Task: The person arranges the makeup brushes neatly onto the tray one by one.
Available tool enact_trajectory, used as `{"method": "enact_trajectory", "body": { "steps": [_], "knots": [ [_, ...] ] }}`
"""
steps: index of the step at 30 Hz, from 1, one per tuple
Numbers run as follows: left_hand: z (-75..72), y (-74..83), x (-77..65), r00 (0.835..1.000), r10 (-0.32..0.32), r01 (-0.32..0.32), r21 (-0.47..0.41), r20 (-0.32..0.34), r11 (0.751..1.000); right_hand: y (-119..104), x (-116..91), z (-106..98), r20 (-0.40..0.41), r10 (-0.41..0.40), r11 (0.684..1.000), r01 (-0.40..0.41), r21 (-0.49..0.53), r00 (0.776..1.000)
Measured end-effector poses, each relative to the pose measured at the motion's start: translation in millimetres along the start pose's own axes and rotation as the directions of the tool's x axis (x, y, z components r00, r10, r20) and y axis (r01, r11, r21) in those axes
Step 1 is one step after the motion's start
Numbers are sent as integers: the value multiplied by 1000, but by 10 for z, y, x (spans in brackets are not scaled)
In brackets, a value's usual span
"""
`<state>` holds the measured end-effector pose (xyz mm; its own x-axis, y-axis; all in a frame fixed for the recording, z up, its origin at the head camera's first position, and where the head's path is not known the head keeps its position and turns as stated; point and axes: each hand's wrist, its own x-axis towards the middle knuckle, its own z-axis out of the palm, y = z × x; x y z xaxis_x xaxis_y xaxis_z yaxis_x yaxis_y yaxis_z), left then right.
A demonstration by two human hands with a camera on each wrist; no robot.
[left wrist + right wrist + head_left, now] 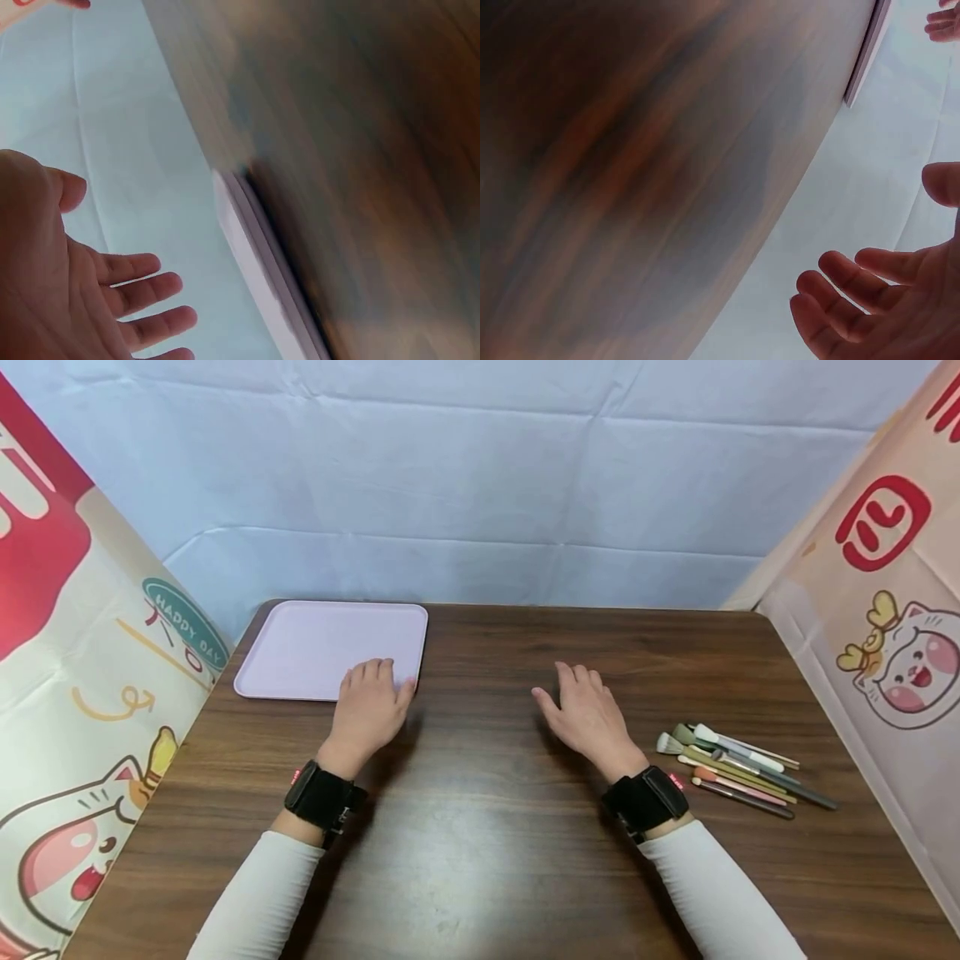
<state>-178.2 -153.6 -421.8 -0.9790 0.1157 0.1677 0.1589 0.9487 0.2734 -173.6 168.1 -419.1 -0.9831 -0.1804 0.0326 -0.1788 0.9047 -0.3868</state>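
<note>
My left hand is held palm down, overlapping the near right corner of a pale lilac tray in the head view. Its fingers are relaxed and nothing is in it; the left wrist view shows the bare palm and spread fingers. My right hand hovers over the right half of the wooden table, thumb apart from the loosely bent fingers, holding nothing. To the right of it lies a loose pile of makeup brushes with white, green, orange and dark handles or heads, several crossing one another.
A pale blue cloth hangs behind the table's far edge. Printed cartoon sheets stand along the left side and a similar printed sheet along the right. A black band with a camera sits on each wrist.
</note>
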Motion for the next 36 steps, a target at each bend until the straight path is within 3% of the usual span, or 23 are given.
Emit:
{"method": "enact_trajectory", "body": {
  "steps": [4,10,19,36],
  "knots": [
    [-40,-222,-14,999,-40,40,2,-34,999,-84,46,29,16,-8,1000,7,7,1000],
    [-123,-509,-47,994,-107,107,-7,-3,994,-187,81,77,37,-9,1000,9,7,999],
    [-253,-797,-48,980,-200,200,2,11,980,-348,161,167,79,0,1000,-1,22,997],
    [-392,-1423,22,938,-346,344,53,28,938,-769,325,332,141,-10,1000,9,8,990]
  ]
}}
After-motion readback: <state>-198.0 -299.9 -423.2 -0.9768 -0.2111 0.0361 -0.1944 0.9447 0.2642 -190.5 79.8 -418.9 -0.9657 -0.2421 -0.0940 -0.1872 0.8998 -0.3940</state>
